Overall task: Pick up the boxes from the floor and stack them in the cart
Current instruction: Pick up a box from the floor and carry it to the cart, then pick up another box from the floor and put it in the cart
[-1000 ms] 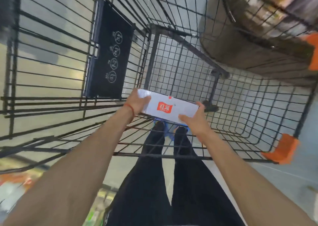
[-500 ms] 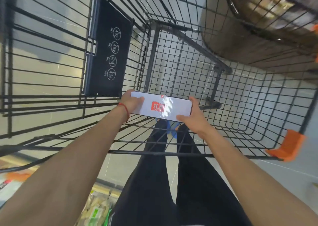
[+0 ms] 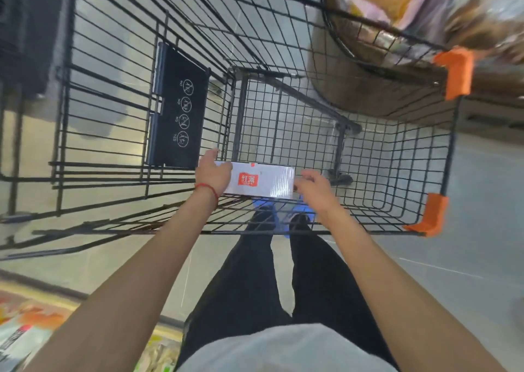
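Note:
A white box (image 3: 259, 179) with a red label lies low inside the black wire cart (image 3: 368, 173), near the basket's floor at its near end. My left hand (image 3: 212, 173) grips the box's left end, thumb on its front face and fingers over the top edge. My right hand (image 3: 313, 191) is at the box's right end with its fingers loosely curled. Whether they still touch the box I cannot tell. Both arms reach over the cart's near rim.
A dark plastic child-seat flap (image 3: 178, 113) with white icons hangs on the cart's left side. Orange corner bumpers (image 3: 455, 71) mark the right rim. A round wire bin of packaged goods (image 3: 397, 17) stands at the top right. Packaged goods (image 3: 25, 329) lie on the floor at the lower left.
The box has gone lower into the cart. My right hand has loosened at the box's right end, while my left hand keeps its hold.

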A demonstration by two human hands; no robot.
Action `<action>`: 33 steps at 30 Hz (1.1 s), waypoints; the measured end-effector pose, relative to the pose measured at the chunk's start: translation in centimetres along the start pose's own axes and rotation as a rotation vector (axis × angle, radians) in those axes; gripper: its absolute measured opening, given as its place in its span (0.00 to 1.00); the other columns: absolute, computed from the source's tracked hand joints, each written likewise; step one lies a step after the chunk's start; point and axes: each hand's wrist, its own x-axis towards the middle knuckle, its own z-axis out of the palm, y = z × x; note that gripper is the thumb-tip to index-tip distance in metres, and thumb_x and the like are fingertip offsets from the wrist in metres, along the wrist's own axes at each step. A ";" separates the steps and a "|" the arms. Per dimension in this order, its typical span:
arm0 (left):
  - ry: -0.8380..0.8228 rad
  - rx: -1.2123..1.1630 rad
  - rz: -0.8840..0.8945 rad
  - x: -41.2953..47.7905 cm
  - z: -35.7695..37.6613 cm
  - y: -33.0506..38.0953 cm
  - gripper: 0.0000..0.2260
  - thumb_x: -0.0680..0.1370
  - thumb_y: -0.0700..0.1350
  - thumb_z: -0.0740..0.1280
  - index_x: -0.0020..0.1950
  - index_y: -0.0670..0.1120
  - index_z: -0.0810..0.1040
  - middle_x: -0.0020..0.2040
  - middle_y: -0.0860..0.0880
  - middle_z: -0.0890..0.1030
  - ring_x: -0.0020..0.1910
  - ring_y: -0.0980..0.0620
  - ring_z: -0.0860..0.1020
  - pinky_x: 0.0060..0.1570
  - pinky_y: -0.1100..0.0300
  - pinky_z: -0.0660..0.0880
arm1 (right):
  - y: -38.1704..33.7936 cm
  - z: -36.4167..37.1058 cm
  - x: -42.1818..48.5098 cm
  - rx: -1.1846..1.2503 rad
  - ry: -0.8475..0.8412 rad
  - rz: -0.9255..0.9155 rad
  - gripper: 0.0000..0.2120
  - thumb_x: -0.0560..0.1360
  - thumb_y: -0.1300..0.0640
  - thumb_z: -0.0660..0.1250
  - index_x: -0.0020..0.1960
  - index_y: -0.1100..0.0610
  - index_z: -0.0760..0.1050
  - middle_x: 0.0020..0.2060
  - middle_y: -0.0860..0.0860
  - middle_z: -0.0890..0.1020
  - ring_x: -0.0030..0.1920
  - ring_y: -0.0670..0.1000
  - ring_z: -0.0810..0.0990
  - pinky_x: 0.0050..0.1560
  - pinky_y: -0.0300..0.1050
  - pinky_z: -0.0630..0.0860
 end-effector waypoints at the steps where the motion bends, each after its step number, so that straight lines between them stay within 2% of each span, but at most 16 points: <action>1: -0.029 -0.009 0.035 -1.2 0.1 0.8 0.21 0.81 0.40 0.63 0.75 0.45 0.70 0.71 0.47 0.72 0.64 0.51 0.72 0.62 0.60 0.69 | -0.2 -0.6 -0.9 0.031 0.021 -0.017 0.17 0.80 0.59 0.65 0.67 0.65 0.75 0.58 0.63 0.80 0.55 0.58 0.81 0.65 0.59 0.76; 3: -0.097 -0.027 0.077 -3.5 0.5 2.2 0.18 0.81 0.39 0.64 0.72 0.43 0.72 0.68 0.48 0.75 0.58 0.51 0.74 0.52 0.65 0.69 | -0.4 -1.7 -2.8 0.119 0.059 -0.048 0.17 0.79 0.58 0.66 0.67 0.57 0.76 0.56 0.55 0.82 0.55 0.54 0.82 0.63 0.55 0.78; 5: -0.167 -0.044 0.133 -5.6 0.9 3.4 0.17 0.81 0.39 0.64 0.71 0.41 0.73 0.68 0.46 0.76 0.61 0.49 0.75 0.42 0.73 0.71 | -0.1 -2.7 -4.5 0.225 0.115 -0.072 0.15 0.79 0.58 0.66 0.66 0.53 0.76 0.55 0.51 0.83 0.52 0.52 0.82 0.56 0.51 0.78; 6: -0.206 -0.043 0.162 -6.7 1.0 3.9 0.17 0.82 0.38 0.64 0.71 0.41 0.73 0.67 0.46 0.76 0.61 0.50 0.75 0.38 0.75 0.71 | 0.1 -3.2 -5.2 0.279 0.150 -0.087 0.15 0.80 0.57 0.66 0.66 0.52 0.77 0.54 0.51 0.83 0.52 0.52 0.82 0.56 0.51 0.78; 7: -0.245 -0.036 0.186 -7.6 1.2 4.2 0.17 0.82 0.39 0.64 0.70 0.41 0.74 0.66 0.46 0.77 0.61 0.51 0.75 0.40 0.73 0.73 | 0.3 -3.7 -6.3 0.334 0.185 -0.098 0.14 0.80 0.57 0.66 0.65 0.52 0.77 0.54 0.50 0.83 0.53 0.51 0.83 0.58 0.51 0.78; 8: -0.282 -0.029 0.209 -8.5 1.5 4.6 0.16 0.82 0.39 0.64 0.69 0.42 0.74 0.66 0.46 0.77 0.61 0.50 0.75 0.46 0.68 0.75 | 0.5 -4.1 -7.3 0.389 0.219 -0.114 0.13 0.80 0.57 0.67 0.65 0.52 0.77 0.53 0.49 0.83 0.53 0.51 0.83 0.59 0.50 0.78; 10: -0.352 -0.022 0.261 -10.5 2.1 5.1 0.14 0.81 0.39 0.64 0.67 0.43 0.76 0.65 0.46 0.78 0.62 0.50 0.76 0.59 0.57 0.73 | 1.2 -5.0 -9.8 0.512 0.301 -0.149 0.13 0.80 0.58 0.67 0.64 0.53 0.77 0.49 0.49 0.84 0.52 0.50 0.82 0.55 0.46 0.79; 11: -0.391 -0.014 0.280 -11.6 2.6 5.4 0.14 0.81 0.39 0.64 0.66 0.43 0.77 0.64 0.46 0.78 0.60 0.51 0.76 0.60 0.56 0.72 | 1.7 -5.3 -11.2 0.589 0.345 -0.166 0.13 0.80 0.59 0.67 0.64 0.54 0.77 0.49 0.49 0.84 0.51 0.50 0.82 0.52 0.44 0.79; 15: -0.558 0.012 0.384 -16.8 4.6 6.5 0.11 0.82 0.42 0.64 0.65 0.46 0.77 0.59 0.52 0.79 0.52 0.59 0.76 0.49 0.62 0.74 | 4.6 -6.1 -17.7 0.875 0.496 -0.217 0.11 0.80 0.59 0.67 0.62 0.55 0.78 0.52 0.53 0.86 0.50 0.48 0.84 0.55 0.44 0.79; 18: -0.655 0.079 0.496 -20.6 6.7 7.0 0.10 0.81 0.44 0.65 0.62 0.47 0.78 0.55 0.54 0.80 0.52 0.58 0.78 0.48 0.63 0.73 | 7.6 -6.4 -22.2 1.059 0.609 -0.224 0.09 0.81 0.60 0.66 0.59 0.53 0.80 0.48 0.48 0.87 0.48 0.47 0.85 0.55 0.46 0.78; 22: -0.800 0.200 0.617 -26.2 10.9 7.0 0.10 0.81 0.39 0.66 0.62 0.44 0.79 0.53 0.51 0.81 0.49 0.57 0.78 0.51 0.63 0.74 | 12.6 -7.8 -26.7 1.276 0.773 -0.230 0.07 0.82 0.61 0.65 0.56 0.52 0.80 0.45 0.47 0.87 0.47 0.48 0.84 0.57 0.47 0.77; 25: -0.910 0.283 0.721 -30.7 15.1 6.5 0.10 0.80 0.35 0.66 0.61 0.40 0.78 0.50 0.48 0.81 0.45 0.55 0.77 0.43 0.66 0.72 | 16.8 -10.4 -29.1 1.402 0.879 -0.230 0.08 0.81 0.63 0.66 0.57 0.55 0.80 0.47 0.51 0.86 0.47 0.49 0.83 0.55 0.45 0.78; 27: -0.958 0.358 0.790 -34.2 18.7 5.9 0.11 0.79 0.33 0.65 0.62 0.39 0.78 0.53 0.45 0.81 0.45 0.55 0.77 0.41 0.69 0.71 | 19.9 -12.7 -30.6 1.469 0.952 -0.234 0.07 0.81 0.63 0.66 0.56 0.55 0.80 0.46 0.52 0.85 0.47 0.50 0.83 0.51 0.42 0.78; 30: -1.038 0.445 0.831 -40.4 24.4 5.1 0.13 0.79 0.30 0.64 0.63 0.37 0.76 0.54 0.44 0.81 0.42 0.64 0.79 0.38 0.75 0.72 | 24.9 -16.6 -33.1 1.527 1.059 -0.245 0.07 0.80 0.65 0.66 0.52 0.55 0.80 0.45 0.53 0.84 0.45 0.51 0.82 0.47 0.40 0.78; 33: -1.123 0.470 0.886 -46.5 30.0 4.1 0.14 0.78 0.28 0.63 0.62 0.39 0.76 0.51 0.47 0.80 0.37 0.70 0.78 0.36 0.75 0.71 | 29.8 -20.6 -35.3 1.516 1.126 -0.281 0.08 0.80 0.67 0.66 0.52 0.55 0.79 0.45 0.55 0.84 0.44 0.51 0.81 0.45 0.37 0.78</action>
